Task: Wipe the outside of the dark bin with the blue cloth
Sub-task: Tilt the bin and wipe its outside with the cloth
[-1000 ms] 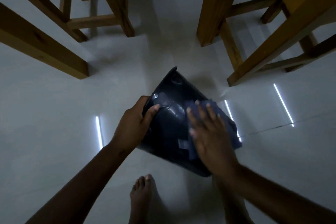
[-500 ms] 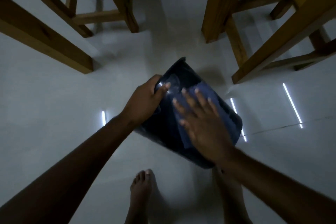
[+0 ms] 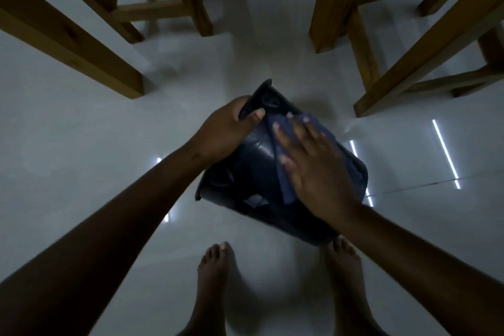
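The left hand (image 3: 223,131) grips the tilted dark bin (image 3: 245,185) by its rim. The right hand (image 3: 313,169), fingers spread wide, presses the blue cloth (image 3: 286,188) flat against its side.

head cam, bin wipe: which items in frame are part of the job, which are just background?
In the job:
- dark bin, tipped and held off the floor
- blue cloth, pressed flat on the bin's side
- right hand, flat on the cloth
- left hand, gripping the bin's rim

Background:
- wooden furniture legs
- pale tiled floor
- bare feet
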The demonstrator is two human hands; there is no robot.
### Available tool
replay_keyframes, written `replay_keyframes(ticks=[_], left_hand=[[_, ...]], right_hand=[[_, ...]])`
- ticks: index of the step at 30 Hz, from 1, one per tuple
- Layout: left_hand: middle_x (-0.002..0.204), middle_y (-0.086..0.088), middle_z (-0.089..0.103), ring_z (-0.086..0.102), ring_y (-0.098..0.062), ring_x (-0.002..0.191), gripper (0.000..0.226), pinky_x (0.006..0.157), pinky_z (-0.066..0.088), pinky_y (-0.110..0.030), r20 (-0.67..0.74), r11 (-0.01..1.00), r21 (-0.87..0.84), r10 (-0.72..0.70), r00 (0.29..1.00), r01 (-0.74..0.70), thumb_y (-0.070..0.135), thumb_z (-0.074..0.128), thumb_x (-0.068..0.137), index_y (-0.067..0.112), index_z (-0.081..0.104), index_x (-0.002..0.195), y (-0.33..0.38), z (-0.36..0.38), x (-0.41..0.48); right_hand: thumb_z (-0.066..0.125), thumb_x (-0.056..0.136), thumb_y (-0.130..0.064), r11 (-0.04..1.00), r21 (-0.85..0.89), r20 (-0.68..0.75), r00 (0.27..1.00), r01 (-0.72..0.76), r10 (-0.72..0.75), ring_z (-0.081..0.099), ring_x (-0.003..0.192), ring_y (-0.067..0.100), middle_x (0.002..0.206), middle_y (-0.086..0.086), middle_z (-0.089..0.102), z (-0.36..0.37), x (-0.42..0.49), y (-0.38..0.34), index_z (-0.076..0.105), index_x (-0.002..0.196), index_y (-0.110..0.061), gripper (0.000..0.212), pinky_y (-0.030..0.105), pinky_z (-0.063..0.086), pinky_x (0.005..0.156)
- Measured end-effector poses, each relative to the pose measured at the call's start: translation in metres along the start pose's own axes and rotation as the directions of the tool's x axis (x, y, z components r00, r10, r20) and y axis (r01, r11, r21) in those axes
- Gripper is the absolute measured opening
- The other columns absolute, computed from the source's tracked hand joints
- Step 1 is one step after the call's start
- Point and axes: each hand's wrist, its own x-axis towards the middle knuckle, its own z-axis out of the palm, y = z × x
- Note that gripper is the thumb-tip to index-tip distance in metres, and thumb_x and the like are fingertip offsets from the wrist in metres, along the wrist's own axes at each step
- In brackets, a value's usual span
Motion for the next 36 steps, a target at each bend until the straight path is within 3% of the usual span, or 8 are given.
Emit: replay_keyframes(ticks=[3, 5, 11, 14, 17, 23, 31, 36], left_hand=[[0.108, 0.013, 0.059, 0.057, -0.003, 0.093, 0.033, 0.076, 0.042, -0.008, -0.017, 0.998, 0.053, 0.025, 1.000, -0.024, 0.038, 0.045, 0.097, 0.028, 0.049, 0.128, -0.002, -0.001, -0.008], [0.106, 0.015, 0.059, 0.057, 0.002, 0.088, 0.031, 0.072, 0.040, -0.001, -0.045, 0.997, 0.060, 0.042, 0.998, -0.039, 0.038, 0.043, 0.098, 0.029, 0.049, 0.127, -0.004, 0.002, -0.011], [0.098, 0.026, 0.058, 0.053, 0.027, 0.083, 0.030, 0.071, 0.038, 0.007, -0.046, 0.997, 0.006, 0.081, 0.996, -0.081, 0.035, 0.039, 0.100, 0.026, 0.050, 0.127, -0.009, 0.002, -0.017], [0.096, 0.029, 0.057, 0.052, 0.029, 0.084, 0.030, 0.071, 0.036, 0.008, -0.034, 0.997, -0.015, 0.080, 0.996, -0.080, 0.035, 0.039, 0.100, 0.028, 0.050, 0.127, -0.011, 0.001, -0.020], [0.101, 0.020, 0.060, 0.054, 0.021, 0.085, 0.031, 0.071, 0.037, 0.008, -0.039, 0.998, -0.001, 0.061, 0.997, -0.061, 0.036, 0.039, 0.100, 0.026, 0.050, 0.127, -0.013, 0.002, -0.021], [0.094, 0.024, 0.061, 0.056, 0.024, 0.082, 0.021, 0.068, 0.039, 0.005, -0.004, 0.996, -0.089, 0.023, 1.000, -0.023, 0.036, 0.042, 0.099, 0.034, 0.052, 0.117, -0.018, -0.002, -0.023], [0.084, 0.016, 0.066, 0.062, 0.011, 0.079, 0.009, 0.061, 0.045, -0.003, -0.035, 0.997, -0.055, -0.061, 0.998, 0.059, 0.037, 0.048, 0.095, 0.030, 0.053, 0.099, -0.038, 0.002, -0.064], [0.084, 0.016, 0.062, 0.060, 0.004, 0.072, 0.015, 0.060, 0.042, 0.000, -0.068, 0.996, 0.074, 0.045, 0.997, -0.040, 0.039, 0.041, 0.098, 0.031, 0.049, 0.108, -0.025, -0.006, -0.043]], right_hand=[[0.012, 0.096, -0.049, 0.939, 0.244, 0.037, 0.970, -0.241, 0.239, 0.030, 0.142, 0.026, 0.155, 0.007, 0.032, -0.008, 0.011, 0.028, 0.021, 0.151, -0.027, 0.060, 0.046, 0.031, 0.113], [0.014, 0.097, -0.045, 0.944, 0.176, 0.022, 0.960, -0.279, 0.280, 0.031, 0.141, 0.028, 0.155, 0.009, 0.032, -0.005, -0.005, 0.021, 0.021, 0.151, -0.023, 0.059, 0.048, 0.031, 0.113], [0.019, 0.098, -0.040, 0.998, 0.008, 0.029, 0.997, 0.067, -0.068, 0.007, 0.148, 0.025, 0.160, 0.001, 0.015, 0.005, -0.021, -0.017, 0.009, 0.151, -0.031, 0.055, 0.046, 0.011, 0.117], [0.018, 0.099, -0.048, 0.952, 0.272, 0.026, 0.990, -0.138, 0.136, 0.029, 0.142, 0.018, 0.155, -0.002, 0.032, -0.004, 0.012, 0.024, 0.022, 0.149, -0.034, 0.052, 0.035, 0.025, 0.113], [0.018, 0.100, -0.047, 0.938, 0.242, 0.060, 0.969, -0.249, 0.241, 0.030, 0.140, 0.010, 0.153, -0.012, 0.029, -0.006, 0.000, 0.027, 0.021, 0.149, -0.037, 0.049, 0.029, 0.025, 0.110], [0.021, 0.098, -0.038, 0.995, -0.033, 0.024, 0.996, 0.090, -0.089, 0.005, 0.148, 0.027, 0.161, -0.001, 0.010, 0.010, -0.021, -0.025, 0.004, 0.151, -0.033, 0.056, 0.047, 0.010, 0.118], [0.023, 0.101, -0.044, 0.854, 0.404, 0.110, 0.944, -0.329, 0.312, 0.035, 0.136, 0.008, 0.154, -0.006, 0.033, -0.005, 0.009, 0.033, 0.021, 0.149, -0.040, 0.048, 0.026, 0.029, 0.105], [0.015, 0.099, -0.045, 0.998, 0.040, 0.033, 0.998, 0.052, -0.053, 0.002, 0.149, 0.023, 0.161, -0.003, 0.007, 0.011, -0.041, -0.025, 0.002, 0.151, -0.034, 0.055, 0.043, 0.008, 0.118]])
